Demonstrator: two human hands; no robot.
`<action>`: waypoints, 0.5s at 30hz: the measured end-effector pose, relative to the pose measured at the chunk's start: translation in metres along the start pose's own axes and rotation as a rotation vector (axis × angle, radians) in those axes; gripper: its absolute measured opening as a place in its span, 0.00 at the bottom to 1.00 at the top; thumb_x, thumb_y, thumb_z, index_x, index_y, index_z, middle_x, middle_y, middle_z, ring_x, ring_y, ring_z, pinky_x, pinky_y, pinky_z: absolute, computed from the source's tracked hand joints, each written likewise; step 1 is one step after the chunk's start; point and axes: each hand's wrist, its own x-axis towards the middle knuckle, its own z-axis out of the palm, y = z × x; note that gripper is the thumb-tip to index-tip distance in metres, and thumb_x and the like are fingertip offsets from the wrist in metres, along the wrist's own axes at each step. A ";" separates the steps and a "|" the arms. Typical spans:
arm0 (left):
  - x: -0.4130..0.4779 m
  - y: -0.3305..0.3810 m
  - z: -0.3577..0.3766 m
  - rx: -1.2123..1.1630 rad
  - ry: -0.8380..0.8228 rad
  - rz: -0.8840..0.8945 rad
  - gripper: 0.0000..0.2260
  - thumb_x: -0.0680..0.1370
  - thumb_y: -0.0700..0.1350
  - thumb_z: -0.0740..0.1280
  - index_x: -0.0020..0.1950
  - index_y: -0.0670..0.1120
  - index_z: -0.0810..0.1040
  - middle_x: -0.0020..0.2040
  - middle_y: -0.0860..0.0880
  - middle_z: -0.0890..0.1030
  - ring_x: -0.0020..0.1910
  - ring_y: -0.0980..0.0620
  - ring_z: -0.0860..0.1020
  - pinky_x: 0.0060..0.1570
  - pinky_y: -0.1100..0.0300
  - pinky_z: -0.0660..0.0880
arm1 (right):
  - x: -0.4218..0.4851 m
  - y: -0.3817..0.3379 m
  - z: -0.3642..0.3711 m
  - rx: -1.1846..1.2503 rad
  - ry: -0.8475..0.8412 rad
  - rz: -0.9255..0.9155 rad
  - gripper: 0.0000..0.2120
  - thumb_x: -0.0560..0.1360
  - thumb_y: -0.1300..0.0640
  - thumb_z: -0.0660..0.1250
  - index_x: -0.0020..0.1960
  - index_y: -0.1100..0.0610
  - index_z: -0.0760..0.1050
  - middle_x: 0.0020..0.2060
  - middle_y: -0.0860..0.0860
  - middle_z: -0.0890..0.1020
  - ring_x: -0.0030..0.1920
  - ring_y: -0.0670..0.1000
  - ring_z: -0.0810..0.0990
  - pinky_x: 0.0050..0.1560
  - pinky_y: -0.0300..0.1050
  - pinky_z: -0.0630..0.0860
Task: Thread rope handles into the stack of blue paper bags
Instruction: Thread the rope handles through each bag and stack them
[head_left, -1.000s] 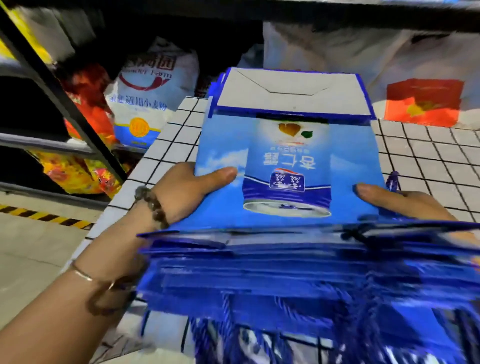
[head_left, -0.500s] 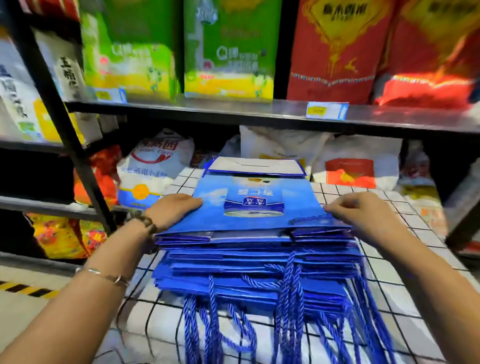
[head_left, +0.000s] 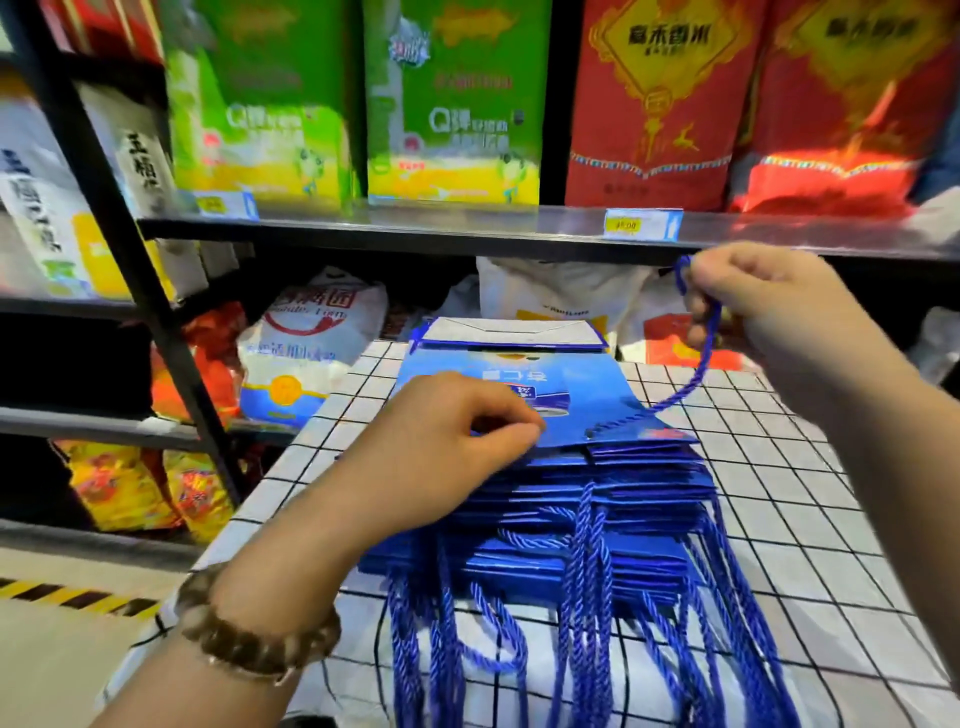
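Observation:
A stack of flat blue paper bags (head_left: 597, 499) lies on a white table with a black grid (head_left: 779, 467). Blue rope handles (head_left: 587, 597) hang from the lower bags over the near edge. My left hand (head_left: 441, 441) rests on the top bag (head_left: 587, 400), its thumb and fingers pinching at the bag's near edge. Raised at the upper right, my right hand (head_left: 769, 306) pinches a blue rope (head_left: 701, 358). That rope runs down from the hand to the top bag's right near corner.
A dark shelf rack stands behind the table, its board (head_left: 415, 228) close above my right hand. Green boxes (head_left: 452, 104) and red packs (head_left: 654, 104) fill it. White sacks (head_left: 306, 343) sit on the lower level. Floor with yellow-black tape (head_left: 67, 597) lies left.
My right hand has lifted from the stack's right edge up to shelf height, drawing a blue rope out of the top bag. My left hand slid from the stack's left side onto the top bag.

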 end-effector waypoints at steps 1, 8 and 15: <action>0.003 0.000 -0.001 -0.076 0.017 -0.038 0.04 0.74 0.42 0.68 0.43 0.50 0.82 0.37 0.59 0.81 0.36 0.65 0.77 0.40 0.73 0.70 | 0.001 -0.008 0.003 0.015 -0.062 -0.019 0.13 0.78 0.62 0.59 0.34 0.56 0.70 0.20 0.45 0.73 0.21 0.43 0.72 0.26 0.32 0.72; 0.032 0.013 -0.017 -0.436 0.049 -0.170 0.17 0.73 0.42 0.70 0.59 0.52 0.71 0.34 0.52 0.78 0.26 0.59 0.76 0.25 0.69 0.69 | 0.005 -0.046 0.030 -0.015 -0.410 -0.061 0.12 0.78 0.61 0.58 0.37 0.56 0.72 0.25 0.48 0.78 0.27 0.48 0.77 0.33 0.37 0.76; 0.033 -0.002 -0.019 -0.267 0.145 -0.203 0.07 0.74 0.44 0.69 0.35 0.45 0.80 0.21 0.55 0.71 0.22 0.60 0.65 0.23 0.71 0.63 | 0.013 -0.038 0.051 -0.095 -0.342 -0.077 0.13 0.79 0.61 0.57 0.37 0.55 0.71 0.22 0.46 0.77 0.23 0.44 0.76 0.28 0.35 0.69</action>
